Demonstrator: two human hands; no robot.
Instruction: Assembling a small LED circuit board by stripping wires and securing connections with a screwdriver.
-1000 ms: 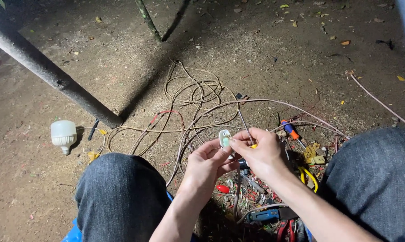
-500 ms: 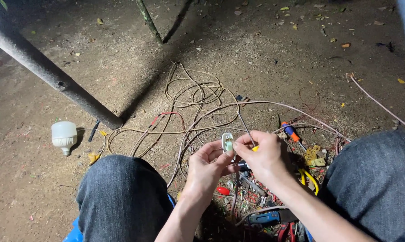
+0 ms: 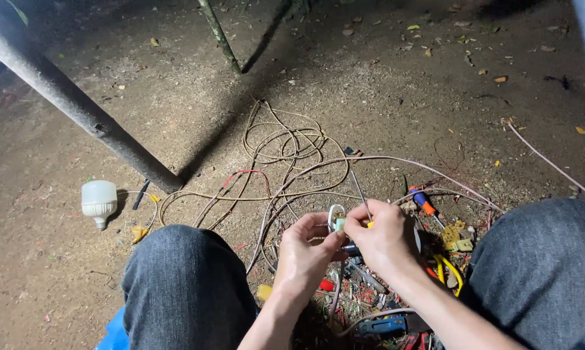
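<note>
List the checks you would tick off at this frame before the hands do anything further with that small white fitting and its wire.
1. Both hands on the part: ok. The left hand and the right hand pinch the small white fitting between them.
2. Thin wire reaches the fitting: ok, it runs down to the right hand's fingertips.
3. Wire seated inside the fitting: cannot tell, fingers cover the joint.
4. Slack in the wire coil on the dirt ground: ok, loose loops.
5. Orange-handled screwdriver nearby: ok, beside the right hand.
6. White light bulb clear of the knees: ok, it lies apart, to the left.
</note>
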